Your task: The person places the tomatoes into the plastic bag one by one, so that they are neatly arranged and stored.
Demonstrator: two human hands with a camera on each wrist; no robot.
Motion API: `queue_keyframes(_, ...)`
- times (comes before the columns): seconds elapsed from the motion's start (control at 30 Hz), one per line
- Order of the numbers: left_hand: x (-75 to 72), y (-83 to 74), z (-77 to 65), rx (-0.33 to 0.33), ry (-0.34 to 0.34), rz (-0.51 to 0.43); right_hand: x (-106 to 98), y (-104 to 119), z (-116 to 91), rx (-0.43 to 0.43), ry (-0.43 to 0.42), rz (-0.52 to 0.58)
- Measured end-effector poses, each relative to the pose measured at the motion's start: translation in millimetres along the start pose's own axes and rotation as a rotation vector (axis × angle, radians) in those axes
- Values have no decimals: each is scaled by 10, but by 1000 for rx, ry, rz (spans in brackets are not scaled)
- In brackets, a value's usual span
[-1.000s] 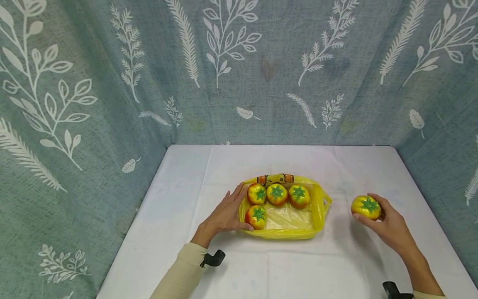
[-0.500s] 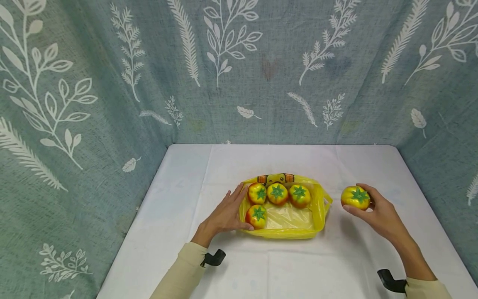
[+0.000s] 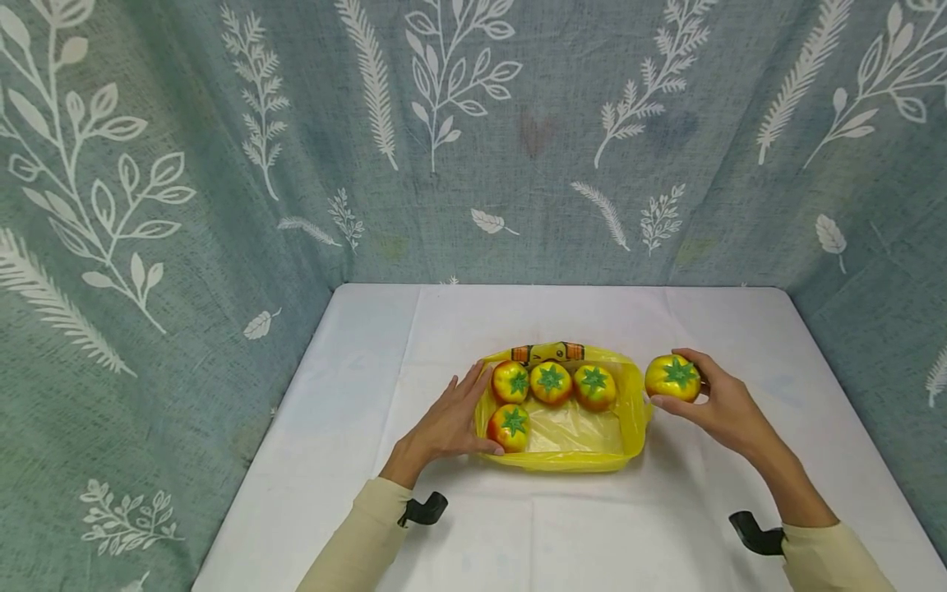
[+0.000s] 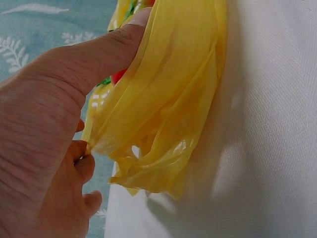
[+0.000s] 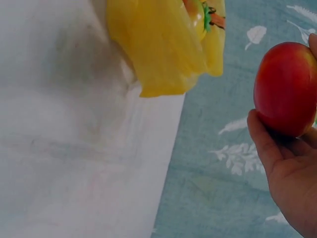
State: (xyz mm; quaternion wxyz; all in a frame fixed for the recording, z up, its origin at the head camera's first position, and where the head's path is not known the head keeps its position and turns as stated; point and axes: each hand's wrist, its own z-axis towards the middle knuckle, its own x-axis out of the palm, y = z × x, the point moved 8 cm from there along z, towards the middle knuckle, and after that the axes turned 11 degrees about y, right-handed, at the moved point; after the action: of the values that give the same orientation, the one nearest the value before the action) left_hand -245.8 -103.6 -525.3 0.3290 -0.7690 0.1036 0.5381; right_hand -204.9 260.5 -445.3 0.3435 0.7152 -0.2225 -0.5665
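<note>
A yellow plastic bag (image 3: 562, 462) lies spread into a low rectangular shape mid-table, its mouth facing up. My left hand (image 3: 442, 421) holds its left side, the thumb over the rim at the front corner and the fingers toward the back. Inside are several toy tomatoes, yellow to red with green star-shaped tops: three along the back, such as the middle toy tomato (image 3: 551, 383), and one front-left toy tomato (image 3: 509, 427). My right hand (image 3: 728, 404) grips another toy tomato (image 3: 672, 377), raised beside the bag's right edge; its red underside shows in the right wrist view.
A white cloth (image 3: 473, 534) covers the table. Blue-green curtains (image 3: 533, 205) with white leaf prints stand behind it and at both sides. Black wrist mounts, one being the right mount (image 3: 756, 534), stick out from the cuffs.
My right hand has carried its toy tomato leftward and a little farther back, from well right of the bag to its right edge. The left hand and the bag have stayed put.
</note>
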Motion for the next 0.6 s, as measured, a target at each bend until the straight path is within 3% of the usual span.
queue_keyframes(0.6,0,7,1,-23,17,-1,313,380,318,-135,148,37)
